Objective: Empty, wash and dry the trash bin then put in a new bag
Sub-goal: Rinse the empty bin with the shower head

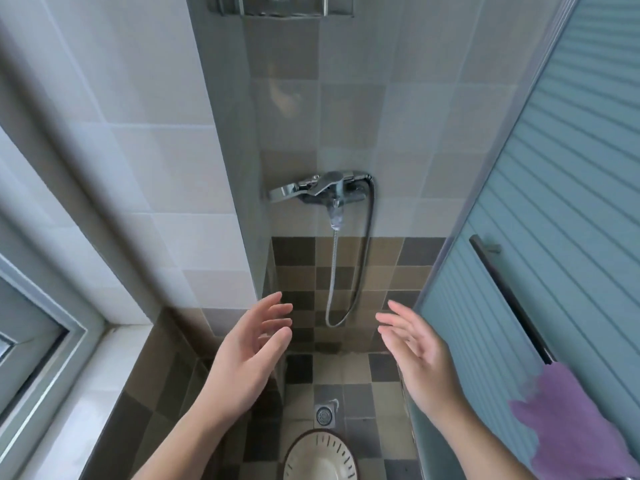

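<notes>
Stage: the trash bin (pixel 320 457) stands on the tiled shower floor at 6 o'clock, below the faucet (pixel 320 188); no bag shows in the part of it in view, so emptying is probably done.
Washing: I judge it about to begin or just ended; whether water runs from the spout is too unclear to say.
Left to do: drying, likely with the purple towel (pixel 575 424) at 4 o'clock on the door's bar, then a new bag, none in view.
Left hand (pixel 247 355): at 7 o'clock, fingers spread and relaxed, holding nothing.
Right hand (pixel 420 358): at 5 o'clock, likewise spread, holding nothing.
Counts: one bin, one faucet, one shower hose (pixel 360 271), one floor drain (pixel 325 415), one towel, two hands.
</notes>
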